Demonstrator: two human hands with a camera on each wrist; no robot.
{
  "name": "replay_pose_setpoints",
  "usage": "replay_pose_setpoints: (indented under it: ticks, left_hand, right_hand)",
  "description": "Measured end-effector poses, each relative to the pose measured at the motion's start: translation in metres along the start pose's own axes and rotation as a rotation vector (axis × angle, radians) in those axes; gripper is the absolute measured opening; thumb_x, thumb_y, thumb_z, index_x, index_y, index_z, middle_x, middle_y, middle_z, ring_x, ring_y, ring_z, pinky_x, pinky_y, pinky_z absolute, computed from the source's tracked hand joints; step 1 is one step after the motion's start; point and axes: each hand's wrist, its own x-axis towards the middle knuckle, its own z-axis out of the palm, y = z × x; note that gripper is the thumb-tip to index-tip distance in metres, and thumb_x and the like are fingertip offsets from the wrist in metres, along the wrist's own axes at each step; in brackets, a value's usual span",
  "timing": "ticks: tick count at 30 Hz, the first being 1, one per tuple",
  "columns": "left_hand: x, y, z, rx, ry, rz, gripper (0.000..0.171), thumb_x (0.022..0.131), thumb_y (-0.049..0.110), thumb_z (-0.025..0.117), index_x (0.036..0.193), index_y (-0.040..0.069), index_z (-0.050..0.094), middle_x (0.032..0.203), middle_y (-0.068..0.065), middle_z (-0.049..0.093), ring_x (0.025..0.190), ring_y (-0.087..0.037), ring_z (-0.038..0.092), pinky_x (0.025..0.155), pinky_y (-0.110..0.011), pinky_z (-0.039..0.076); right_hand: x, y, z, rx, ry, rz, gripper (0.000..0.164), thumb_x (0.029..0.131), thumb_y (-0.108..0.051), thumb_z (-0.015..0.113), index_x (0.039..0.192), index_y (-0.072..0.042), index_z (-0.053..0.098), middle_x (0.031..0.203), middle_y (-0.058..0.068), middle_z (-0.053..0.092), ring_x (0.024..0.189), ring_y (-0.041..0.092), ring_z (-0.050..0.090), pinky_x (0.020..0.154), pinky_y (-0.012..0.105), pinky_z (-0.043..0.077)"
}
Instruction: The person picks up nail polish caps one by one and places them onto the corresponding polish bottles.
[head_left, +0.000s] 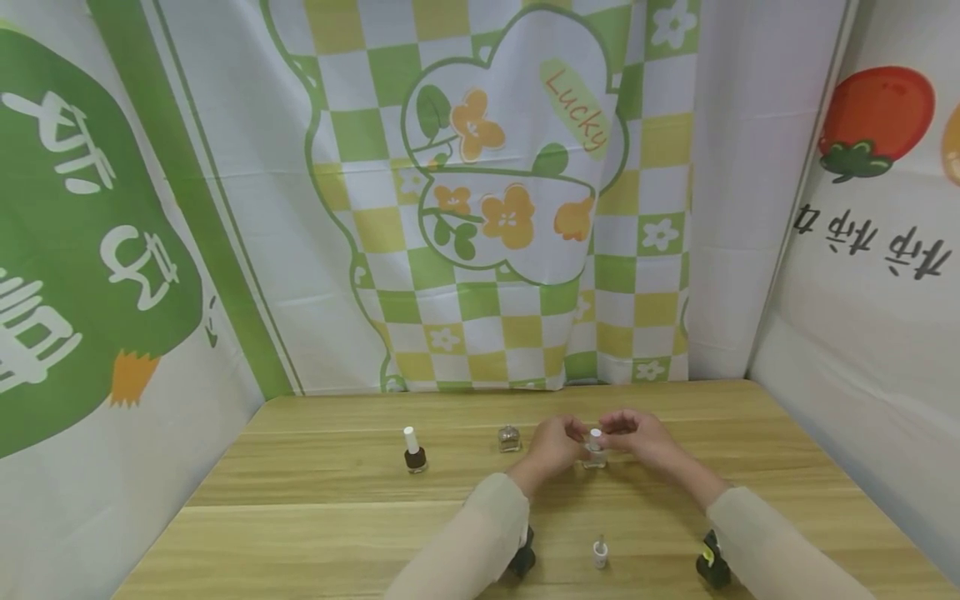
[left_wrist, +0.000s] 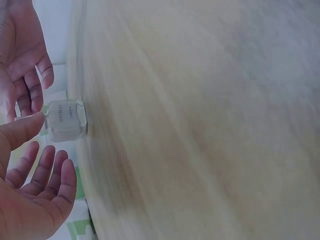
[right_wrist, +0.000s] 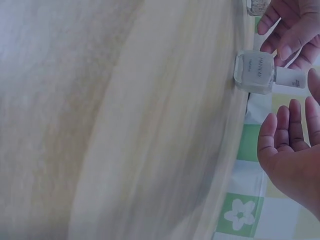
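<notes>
A bottle of whitish nail polish [head_left: 595, 457] stands upright on the table, its white cap [head_left: 596, 437] on top. Lettering shows on the bottle's front in both wrist views. My left hand [head_left: 557, 448] is at the bottle's left side, fingers spread and loosely bent, the thumb close to the bottle. On the other side, my right hand [head_left: 637, 435] has its thumb near the cap and its fingers [right_wrist: 282, 127] relaxed, apart from the bottle. Left of the hands is a small glittery bottle [head_left: 509, 439] without a cap. Nearer me, a loose white cap with its brush [head_left: 600, 552] sits on the table.
A dark nail polish bottle [head_left: 416, 458] with a white cap stands farther left on the wooden table [head_left: 315, 475]. Black devices [head_left: 712, 562] are strapped at both wrists. A checkered curtain [head_left: 510, 333] hangs behind the table's far edge, with printed cloth at both sides.
</notes>
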Motion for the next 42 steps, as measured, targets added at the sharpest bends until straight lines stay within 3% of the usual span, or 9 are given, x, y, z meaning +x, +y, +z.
replay_pose_setpoints:
  ticks: [10,16,24,29,33,42]
  left_hand:
    - [-0.008,0.009,-0.014,-0.025,-0.021,0.015,0.030,0.073,-0.002,0.079,0.100,-0.001,0.066,0.096,-0.010,0.067,0.082,-0.012,0.061,0.072,-0.024,0.052]
    - [-0.011,0.012,-0.025,-0.005,-0.012,0.033,0.031,0.074,0.000,0.079,0.102,-0.002,0.067,0.097,-0.012,0.068,0.082,-0.013,0.063,0.070,-0.023,0.052]
    - [-0.015,0.010,-0.044,-0.020,-0.019,0.046,0.030,0.076,0.006,0.081,0.102,0.005,0.067,0.101,-0.009,0.067,0.086,-0.014,0.063,0.072,-0.026,0.053]
    - [-0.018,0.009,-0.059,-0.057,0.002,0.073,0.029,0.076,0.005,0.081,0.102,0.004,0.067,0.099,-0.008,0.067,0.086,-0.016,0.064,0.072,-0.027,0.054]
    - [-0.022,0.008,-0.072,-0.071,0.024,0.051,0.030,0.078,0.008,0.081,0.104,0.007,0.066,0.100,-0.004,0.065,0.088,-0.017,0.063,0.070,-0.030,0.054]
    - [-0.027,0.000,-0.097,-0.096,0.071,0.034,0.030,0.080,0.009,0.080,0.106,0.007,0.065,0.110,-0.012,0.064,0.091,-0.019,0.063,0.072,-0.031,0.055]
  right_hand:
    - [-0.009,-0.013,-0.008,-0.055,0.004,-0.047,0.043,0.085,-0.012,0.075,0.117,0.009,0.057,0.113,0.023,0.062,0.101,0.027,0.060,0.085,0.033,0.051]
    - [-0.015,-0.017,-0.013,-0.070,0.021,-0.035,0.040,0.085,-0.014,0.075,0.117,0.004,0.059,0.117,0.021,0.061,0.102,0.025,0.059,0.086,0.031,0.051]
    - [-0.026,-0.021,-0.019,-0.079,0.022,-0.048,0.043,0.087,-0.019,0.074,0.120,0.003,0.057,0.115,0.016,0.062,0.103,0.024,0.058,0.086,0.030,0.050]
    - [-0.033,-0.025,-0.021,-0.102,0.035,-0.059,0.044,0.086,-0.023,0.075,0.119,0.002,0.058,0.111,0.013,0.063,0.101,0.023,0.058,0.083,0.027,0.051]
    - [-0.039,-0.029,-0.021,-0.116,0.021,-0.074,0.043,0.087,-0.022,0.074,0.119,0.002,0.058,0.111,0.012,0.063,0.102,0.024,0.057,0.083,0.027,0.051]
    - [-0.055,-0.040,-0.018,-0.107,-0.010,-0.102,0.041,0.087,-0.018,0.073,0.119,0.004,0.058,0.112,0.011,0.063,0.103,0.024,0.057,0.084,0.026,0.050]
